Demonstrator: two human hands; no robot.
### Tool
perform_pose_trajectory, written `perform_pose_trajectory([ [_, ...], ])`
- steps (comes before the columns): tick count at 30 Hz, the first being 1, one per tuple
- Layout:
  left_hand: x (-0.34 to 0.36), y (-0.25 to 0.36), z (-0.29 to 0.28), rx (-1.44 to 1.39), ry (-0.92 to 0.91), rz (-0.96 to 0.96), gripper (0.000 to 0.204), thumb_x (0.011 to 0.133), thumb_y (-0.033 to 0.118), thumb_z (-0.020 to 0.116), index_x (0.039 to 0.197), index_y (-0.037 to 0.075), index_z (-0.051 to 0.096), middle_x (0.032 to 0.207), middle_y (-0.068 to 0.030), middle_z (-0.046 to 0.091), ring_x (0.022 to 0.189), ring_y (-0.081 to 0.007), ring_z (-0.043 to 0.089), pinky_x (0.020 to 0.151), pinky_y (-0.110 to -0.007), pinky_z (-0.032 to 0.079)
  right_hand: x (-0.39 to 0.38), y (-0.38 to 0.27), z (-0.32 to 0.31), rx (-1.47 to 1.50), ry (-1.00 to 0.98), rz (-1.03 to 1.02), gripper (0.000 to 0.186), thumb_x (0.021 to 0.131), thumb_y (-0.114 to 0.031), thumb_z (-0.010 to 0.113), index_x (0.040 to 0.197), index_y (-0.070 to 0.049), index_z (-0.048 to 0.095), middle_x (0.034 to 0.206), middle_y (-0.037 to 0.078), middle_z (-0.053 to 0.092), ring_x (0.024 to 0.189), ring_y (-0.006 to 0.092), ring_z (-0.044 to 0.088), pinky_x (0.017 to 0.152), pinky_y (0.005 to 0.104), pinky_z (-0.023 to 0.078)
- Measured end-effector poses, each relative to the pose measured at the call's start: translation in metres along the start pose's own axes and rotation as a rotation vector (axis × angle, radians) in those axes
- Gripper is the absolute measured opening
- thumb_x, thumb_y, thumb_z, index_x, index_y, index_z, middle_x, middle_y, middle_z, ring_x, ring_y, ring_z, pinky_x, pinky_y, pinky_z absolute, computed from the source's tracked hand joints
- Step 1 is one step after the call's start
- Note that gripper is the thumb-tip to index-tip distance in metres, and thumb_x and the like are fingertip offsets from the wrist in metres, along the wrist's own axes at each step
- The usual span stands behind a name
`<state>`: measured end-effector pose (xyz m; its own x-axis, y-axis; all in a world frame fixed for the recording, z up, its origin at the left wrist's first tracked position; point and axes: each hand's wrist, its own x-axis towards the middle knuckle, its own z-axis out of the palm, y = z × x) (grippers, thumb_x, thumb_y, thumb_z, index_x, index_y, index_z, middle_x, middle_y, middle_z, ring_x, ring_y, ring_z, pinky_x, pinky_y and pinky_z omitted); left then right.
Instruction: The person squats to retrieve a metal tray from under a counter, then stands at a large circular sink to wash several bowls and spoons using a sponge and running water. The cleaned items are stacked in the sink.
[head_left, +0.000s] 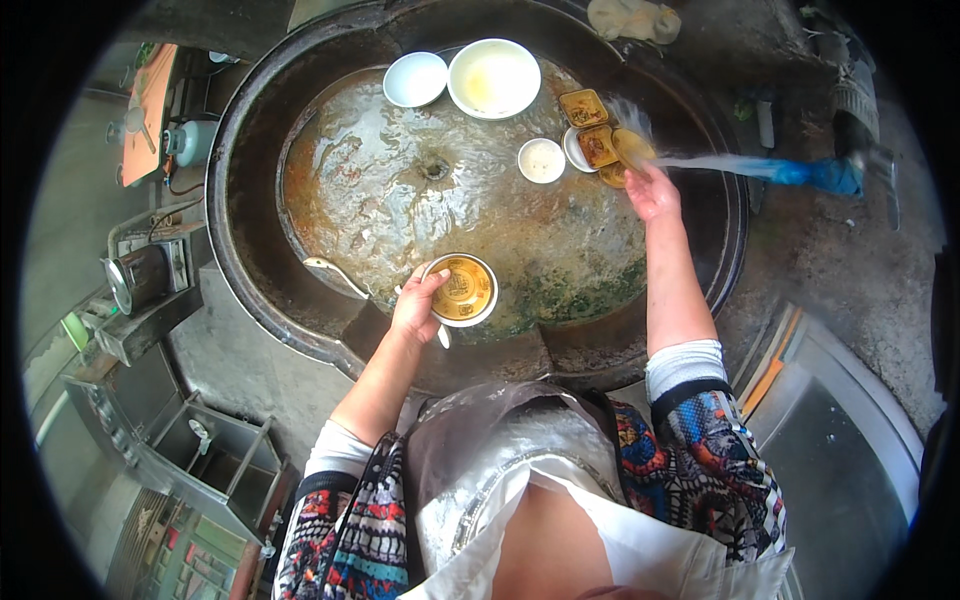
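My left hand (420, 303) grips the rim of a small bowl (464, 288) with a yellow-brown inside, near the front edge of a large round wash basin (230, 215). My right hand (651, 190) reaches to the basin's far right and holds a small yellow dish (634, 146) under a stream of water (712, 161) coming from a blue hose (822, 174). Beside that dish lie two square yellow dishes (590, 124) and a small white plate. A small white cup (541, 160) stands left of them.
A white plate (415, 79) and a large white bowl (494, 77) sit at the basin's far side. A spoon (333, 273) lies left of my left hand. The drain (435, 170) is mid-basin. Metal racks (190, 450) stand lower left, a metal surface (850, 440) lower right.
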<state>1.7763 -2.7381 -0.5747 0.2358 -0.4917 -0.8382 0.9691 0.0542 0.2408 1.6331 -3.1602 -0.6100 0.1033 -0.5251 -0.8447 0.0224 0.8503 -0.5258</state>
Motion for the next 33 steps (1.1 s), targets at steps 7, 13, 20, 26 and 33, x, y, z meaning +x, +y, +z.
perform_pose_trajectory([
  [7, -0.001, -0.003, 0.007, -0.02, -0.036, 0.002, 0.025, 0.084, 0.002, 0.06, 0.108, 0.005, 0.054, 0.101, -0.0077, 0.063, 0.094, -0.0207, 0.062, 0.085, -0.037, 0.051, -0.026, -0.024, 0.005, -0.361, 0.039, -0.293, 0.035, 0.078, 0.0, 0.059, 0.111, -0.007, 0.053, 0.106, 0.012, 0.059, 0.089, 0.0266, 0.063, 0.073, 0.0447, 0.052],
  [13, 0.0, -0.006, 0.012, 0.012, -0.033, -0.001, 0.027, 0.085, 0.003, 0.056, 0.112, 0.003, 0.053, 0.105, -0.0105, 0.063, 0.096, -0.0231, 0.062, 0.087, -0.039, 0.051, -0.02, -0.023, 0.015, -0.589, -0.043, -0.665, 0.028, 0.076, -0.001, 0.064, 0.102, -0.005, 0.056, 0.099, 0.009, 0.061, 0.082, 0.0212, 0.061, 0.073, 0.0333, 0.05],
  [20, -0.001, -0.005, 0.014, -0.006, -0.039, -0.025, 0.026, 0.083, 0.001, 0.059, 0.108, 0.005, 0.054, 0.101, -0.0079, 0.063, 0.095, -0.0212, 0.062, 0.086, -0.037, 0.051, -0.006, -0.022, 0.015, -0.855, 0.073, -1.272, 0.013, 0.074, 0.0, 0.063, 0.085, -0.006, 0.063, 0.107, 0.012, 0.058, 0.103, 0.0243, 0.054, 0.09, 0.0323, 0.042],
  [26, -0.003, -0.002, 0.022, -0.034, -0.093, -0.024, 0.029, 0.083, -0.001, 0.059, 0.11, 0.006, 0.053, 0.103, -0.0076, 0.062, 0.096, -0.0206, 0.061, 0.087, -0.037, 0.05, -0.022, -0.02, 0.019, -0.627, -0.081, -1.139, 0.018, 0.075, 0.0, 0.063, 0.093, -0.004, 0.062, 0.103, 0.008, 0.06, 0.099, 0.0198, 0.055, 0.088, 0.0291, 0.042],
  [33, 0.014, -0.001, 0.056, -0.033, -0.244, -0.013, 0.031, 0.084, 0.001, 0.058, 0.113, 0.007, 0.05, 0.105, -0.0067, 0.06, 0.098, -0.0195, 0.059, 0.087, -0.036, 0.05, -0.065, 0.021, 0.024, -0.458, -0.086, -0.798, 0.023, 0.083, -0.011, 0.067, 0.101, 0.002, 0.06, 0.091, 0.005, 0.063, 0.082, 0.0105, 0.057, 0.076, 0.0245, 0.046],
])
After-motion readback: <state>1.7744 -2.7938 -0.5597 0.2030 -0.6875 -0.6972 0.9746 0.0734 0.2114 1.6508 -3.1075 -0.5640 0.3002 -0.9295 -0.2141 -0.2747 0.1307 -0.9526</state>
